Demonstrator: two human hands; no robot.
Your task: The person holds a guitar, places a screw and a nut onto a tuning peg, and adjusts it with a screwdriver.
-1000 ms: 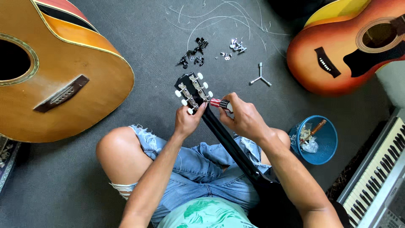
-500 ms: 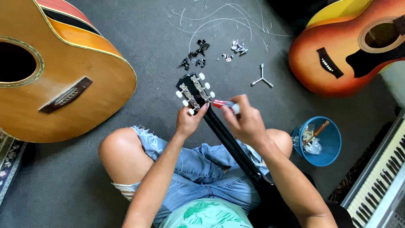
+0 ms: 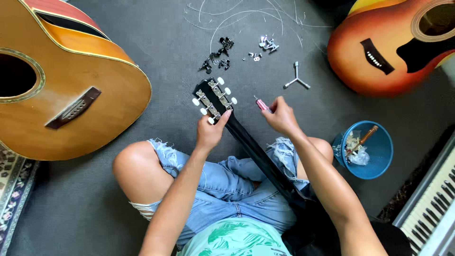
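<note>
Our left hand (image 3: 210, 132) grips the black guitar headstock (image 3: 213, 100) from below, fingers curled shut around the top of the neck, while our right hand (image 3: 283, 117) closes on a small red-handled screwdriver (image 3: 262, 105) just to the right of the headstock, its tip clear of the tuning pegs (image 3: 227, 91). The guitar neck (image 3: 258, 151) runs back across our lap, between our knees. To do this well, we judge, we should keep the headstock pinned steady with the left hand and bring the tip squarely onto a screw before turning (a slanted tip may slip and scar the finish).

We sit on a grey floor mat (image 3: 156, 42). Loose black and silver parts (image 3: 218, 54) and cut strings lie just beyond the headstock, with a three-armed tool (image 3: 296, 80) near them. An acoustic guitar (image 3: 61, 90) lies at left, a sunburst guitar (image 3: 393, 42) at upper right, a blue bowl (image 3: 372, 151) beside our right knee, and a keyboard (image 3: 433, 208) at the right edge.
</note>
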